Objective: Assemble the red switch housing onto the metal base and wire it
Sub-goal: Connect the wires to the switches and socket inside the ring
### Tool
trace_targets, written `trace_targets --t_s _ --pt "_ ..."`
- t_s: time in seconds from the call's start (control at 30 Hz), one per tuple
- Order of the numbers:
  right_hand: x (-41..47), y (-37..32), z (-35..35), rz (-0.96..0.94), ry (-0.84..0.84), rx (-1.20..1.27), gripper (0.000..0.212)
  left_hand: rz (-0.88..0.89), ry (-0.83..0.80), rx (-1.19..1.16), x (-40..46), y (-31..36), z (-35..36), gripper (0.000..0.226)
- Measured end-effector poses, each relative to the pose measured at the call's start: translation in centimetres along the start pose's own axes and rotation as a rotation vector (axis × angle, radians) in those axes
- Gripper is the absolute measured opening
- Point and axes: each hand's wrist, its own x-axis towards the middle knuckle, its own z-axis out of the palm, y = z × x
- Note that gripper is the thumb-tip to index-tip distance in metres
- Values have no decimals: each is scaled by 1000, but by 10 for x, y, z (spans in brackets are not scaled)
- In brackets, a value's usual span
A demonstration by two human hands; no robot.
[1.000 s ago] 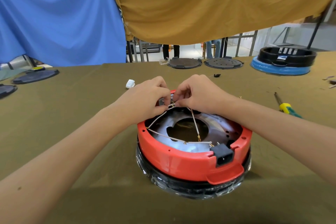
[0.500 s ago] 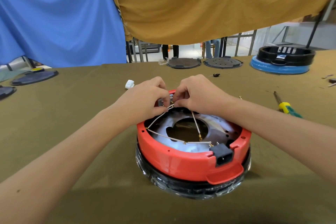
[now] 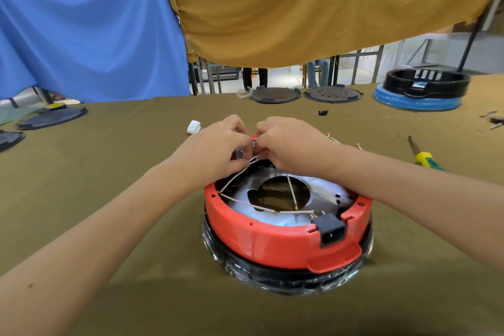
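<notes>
Red switch housing [image 3: 272,237]: seated as a ring on the metal base [image 3: 324,194], near the middle of the counter [image 3: 109,158]; the assembly is carried on a black lower body wrapped in clear film.

Metal base: seen inside the ring, with a large round opening at its centre.

Wires [image 3: 237,176]: thin pale leads are stretched across the base; one is run from the far rim to the left inner wall, another along the near side towards the black power socket [image 3: 331,229], a third from the far rim to a brass terminal near the middle.

Left hand [image 3: 215,147]: grip pressed together at the far rim, a white wire end being pinched between thumb and fingertips.

Right hand [image 3: 289,142]: fingers curled at the same spot on the far rim; what is pinched cannot be told, the fingertips being hidden.

Change: over the last second both hands are found at the same far-rim terminal, almost unmoved; only small finger adjustments are seen.

Meaning for the task: the housing is judged already mounted; the wiring step is judged under way, one lead end being fitted at the far rim.

Surroundings: a screwdriver [image 3: 425,157] with a yellow-and-green handle is laid to the right, a white scrap [image 3: 194,126] beyond the hands, dark round covers along the far edge.
</notes>
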Motion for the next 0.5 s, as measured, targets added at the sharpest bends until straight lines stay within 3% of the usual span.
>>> trace_targets --t_s 0.27,0.5 --pt "-2 4 -4 90 33 221 11 -7 5 -28 -2 2 -2 7" --pt "-1 1 -3 60 16 135 19 16 4 -48 0 1 -2 5"
